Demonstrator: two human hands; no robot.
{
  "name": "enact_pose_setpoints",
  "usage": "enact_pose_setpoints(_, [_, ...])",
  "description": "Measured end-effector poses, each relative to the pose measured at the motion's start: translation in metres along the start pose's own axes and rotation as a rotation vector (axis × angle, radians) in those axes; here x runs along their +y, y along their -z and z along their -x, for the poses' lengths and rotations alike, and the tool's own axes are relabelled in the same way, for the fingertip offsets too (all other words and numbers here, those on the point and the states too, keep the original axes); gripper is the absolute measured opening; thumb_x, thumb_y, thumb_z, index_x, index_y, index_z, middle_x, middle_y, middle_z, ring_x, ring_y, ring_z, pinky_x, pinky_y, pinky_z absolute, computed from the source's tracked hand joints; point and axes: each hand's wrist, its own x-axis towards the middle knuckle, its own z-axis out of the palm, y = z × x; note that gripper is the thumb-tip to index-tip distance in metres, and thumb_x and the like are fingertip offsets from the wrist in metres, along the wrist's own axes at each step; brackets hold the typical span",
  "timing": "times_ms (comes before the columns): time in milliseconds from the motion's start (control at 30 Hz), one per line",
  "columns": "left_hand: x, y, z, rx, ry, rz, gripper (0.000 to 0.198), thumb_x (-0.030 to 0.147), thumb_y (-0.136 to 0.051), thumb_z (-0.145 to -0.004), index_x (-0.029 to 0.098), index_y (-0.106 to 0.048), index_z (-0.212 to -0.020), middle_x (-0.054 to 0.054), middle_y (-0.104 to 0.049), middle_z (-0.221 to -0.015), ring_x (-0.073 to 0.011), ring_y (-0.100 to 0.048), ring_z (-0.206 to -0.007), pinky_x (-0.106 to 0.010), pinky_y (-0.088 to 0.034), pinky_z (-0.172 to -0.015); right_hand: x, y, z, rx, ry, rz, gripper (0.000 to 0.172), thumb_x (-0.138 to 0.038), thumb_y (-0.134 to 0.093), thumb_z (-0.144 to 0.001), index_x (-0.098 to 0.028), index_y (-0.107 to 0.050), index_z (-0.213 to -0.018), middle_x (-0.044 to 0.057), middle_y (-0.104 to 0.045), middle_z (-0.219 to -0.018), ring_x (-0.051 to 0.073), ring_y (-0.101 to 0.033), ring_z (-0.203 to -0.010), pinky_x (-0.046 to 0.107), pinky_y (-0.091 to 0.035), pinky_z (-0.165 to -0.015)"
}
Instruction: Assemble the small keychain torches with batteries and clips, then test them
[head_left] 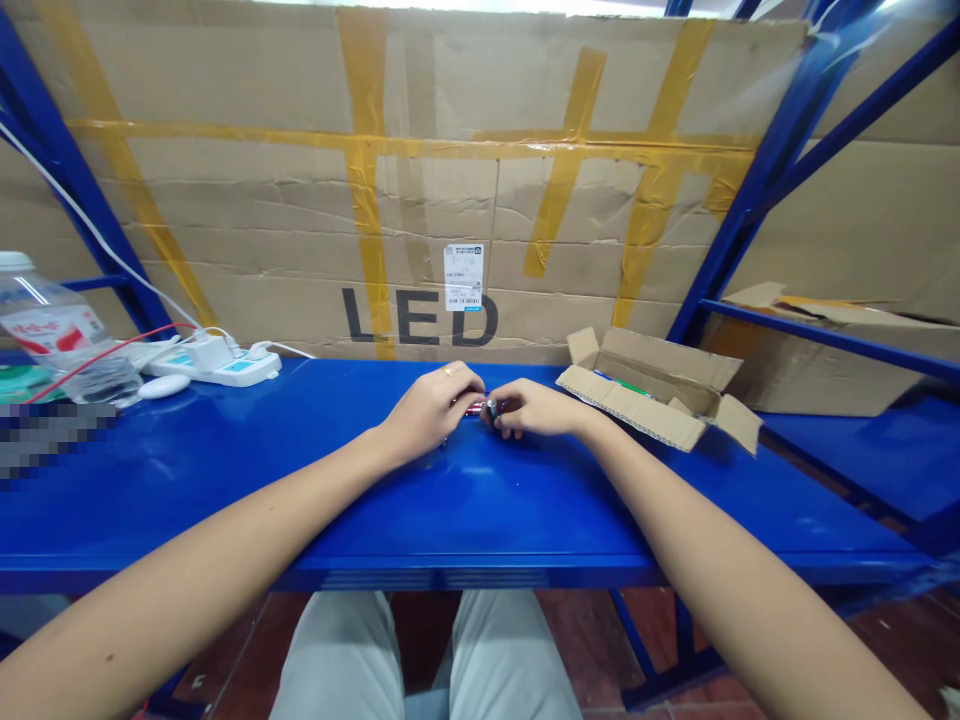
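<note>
My left hand [431, 410] and my right hand [536, 408] are close together above the middle of the blue table [480, 500]. Between the left thumb and fingers is a thin, shiny red pen-like piece [474, 408], mostly hidden by the hand. The right fingers pinch a small dark piece with a silvery end [492, 408], right beside the red piece. Whether the two pieces touch, I cannot tell. A small dark bit shows under the left hand, too little of it to name.
An open cardboard box [637, 405] with thin green and blue items stands right of my hands. At the left are a power strip [225, 365] with plugs and cables, and a plastic bottle [64, 330]. A large taped carton [300, 230] walls off the back.
</note>
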Motion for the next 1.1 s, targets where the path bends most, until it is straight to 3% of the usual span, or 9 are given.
enact_pose_setpoints(100, [0.001, -0.004, 0.001, -0.035, -0.037, 0.01, 0.011, 0.017, -0.051, -0.097, 0.017, -0.062, -0.095, -0.005, -0.065, -0.091, -0.0161, -0.061, -0.086, -0.029, -0.048, -0.078, -0.004, -0.002, -0.001, 0.009, 0.027, -0.043, 0.019, -0.013, -0.053, -0.068, -0.016, -0.064, -0.084, 0.001, -0.066, -0.068, 0.015, -0.062, -0.061, 0.027, -0.051, -0.056])
enact_pose_setpoints(267, [0.003, -0.01, 0.005, -0.235, -0.004, 0.029, 0.019, 0.019, -0.051, -0.096, 0.019, -0.062, -0.11, -0.007, -0.065, -0.103, -0.0189, -0.063, -0.096, -0.032, -0.05, -0.085, 0.002, -0.001, -0.004, 0.008, 0.072, -0.082, 0.015, -0.016, -0.054, -0.07, -0.014, -0.064, -0.082, 0.001, -0.065, -0.066, 0.013, -0.06, -0.056, 0.027, -0.051, -0.057])
enact_pose_setpoints(433, [0.005, 0.011, -0.002, -0.278, 0.119, -0.052, 0.025, 0.02, -0.048, -0.093, 0.017, -0.061, -0.114, -0.009, -0.068, -0.108, -0.0208, -0.063, -0.095, -0.034, -0.047, -0.084, 0.006, -0.001, -0.005, 0.04, 0.056, -0.078, 0.011, -0.022, -0.058, -0.076, -0.015, -0.063, -0.083, 0.001, -0.065, -0.068, 0.013, -0.061, -0.059, 0.026, -0.051, -0.058])
enact_pose_setpoints(500, [0.001, 0.026, -0.006, -0.4, 0.171, -0.069, 0.019, 0.021, -0.052, -0.089, 0.018, -0.066, -0.101, -0.007, -0.069, -0.098, -0.0199, -0.062, -0.088, -0.031, -0.046, -0.08, 0.005, -0.002, -0.004, 0.037, 0.041, -0.049, 0.012, -0.023, -0.059, -0.077, -0.015, -0.063, -0.084, 0.002, -0.065, -0.07, 0.014, -0.062, -0.062, 0.025, -0.05, -0.057])
enact_pose_setpoints(600, [-0.009, 0.042, -0.006, -0.701, 0.283, -0.019, 0.017, 0.029, -0.062, -0.083, 0.018, -0.069, -0.095, -0.004, -0.07, -0.089, -0.0176, -0.062, -0.078, -0.026, -0.044, -0.069, 0.003, -0.003, -0.003, 0.01, 0.02, -0.001, 0.014, -0.024, -0.06, -0.077, -0.016, -0.065, -0.087, 0.002, -0.065, -0.074, 0.014, -0.061, -0.064, 0.024, -0.048, -0.056])
enact_pose_setpoints(700, [-0.016, 0.043, -0.003, -0.828, 0.297, 0.064, 0.016, 0.025, -0.06, -0.083, 0.019, -0.071, -0.093, -0.002, -0.071, -0.085, -0.0152, -0.062, -0.075, -0.024, -0.042, -0.067, 0.004, -0.004, -0.003, -0.009, 0.022, 0.055, 0.014, -0.026, -0.059, -0.079, -0.016, -0.066, -0.086, 0.001, -0.064, -0.073, 0.014, -0.06, -0.063, 0.025, -0.045, -0.058])
enact_pose_setpoints(800, [-0.014, 0.032, -0.001, -0.74, 0.252, 0.116, 0.014, 0.02, -0.058, -0.082, 0.017, -0.071, -0.084, -0.002, -0.072, -0.08, -0.0141, -0.062, -0.072, -0.023, -0.042, -0.067, 0.006, -0.004, -0.004, 0.002, 0.063, 0.133, 0.013, -0.026, -0.058, -0.08, -0.016, -0.065, -0.081, -0.001, -0.062, -0.07, 0.014, -0.057, -0.065, 0.025, -0.042, -0.062])
enact_pose_setpoints(967, [-0.002, 0.01, -0.001, -0.212, 0.369, 0.218, 0.015, 0.023, -0.055, -0.085, 0.017, -0.069, -0.087, -0.003, -0.072, -0.081, -0.0126, -0.062, -0.063, -0.023, -0.046, -0.059, 0.005, -0.006, -0.005, 0.042, 0.131, 0.245, 0.014, -0.024, -0.057, -0.082, -0.016, -0.067, -0.083, -0.001, -0.063, -0.077, 0.015, -0.053, -0.072, 0.026, -0.039, -0.066])
enact_pose_setpoints(1100, [0.004, 0.003, 0.0, -0.206, 0.481, 0.338, 0.012, 0.024, -0.056, -0.085, 0.016, -0.066, -0.085, -0.001, -0.07, -0.072, -0.0105, -0.058, -0.048, -0.022, -0.046, -0.049, 0.003, -0.011, -0.007, 0.057, 0.2, 0.247, 0.014, -0.019, -0.053, -0.085, -0.016, -0.067, -0.086, 0.002, -0.068, -0.087, 0.018, -0.057, -0.08, 0.028, -0.042, -0.074])
